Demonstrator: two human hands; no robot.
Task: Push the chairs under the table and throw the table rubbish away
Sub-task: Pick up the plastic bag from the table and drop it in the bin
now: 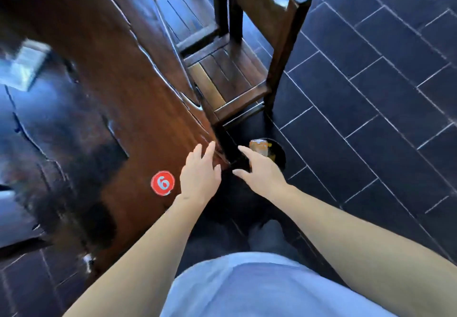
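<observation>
Both hands reach forward at the bench [103, 74] corner. The left hand [199, 177] has a spread grip, fingertips on the bench edge. The right hand [259, 170] is also spread, over a bin [278, 154] holding rubbish [259, 147]. A chair [230, 76] stands just beyond, seat partly under the bench.

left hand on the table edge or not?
Touching. In the head view the left hand lies flat over the table corner beside the red 6 sticker, fingers straight, no gap visible.
</observation>
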